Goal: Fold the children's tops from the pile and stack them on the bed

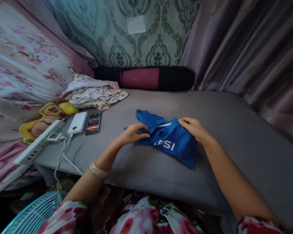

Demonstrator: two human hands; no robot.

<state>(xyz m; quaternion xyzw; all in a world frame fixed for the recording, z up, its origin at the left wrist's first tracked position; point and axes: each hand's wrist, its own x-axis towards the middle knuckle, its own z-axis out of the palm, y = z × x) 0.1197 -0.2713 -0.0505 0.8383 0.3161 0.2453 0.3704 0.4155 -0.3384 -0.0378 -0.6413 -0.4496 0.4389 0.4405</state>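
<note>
A blue T-shirt (178,136) lies bunched and partly folded on the grey bed sheet. White letters, of which "PSI" shows, and a white stripe are on it. At its upper right edge, my right hand (194,128) pinches the cloth between thumb and fingers. My left hand (134,134) is over the shirt's left part, with thumb and forefinger apart and blue cloth showing between them. Part of the shirt is hidden behind this hand.
On the left are a white power strip (39,143), a white power bank (77,123) with a cable, a blurred dark packet, and a yellow cushion (48,122). Folded clothes (95,92) and a long black-and-maroon bolster (139,78) lie behind. A blue fan (36,211) stands lower left.
</note>
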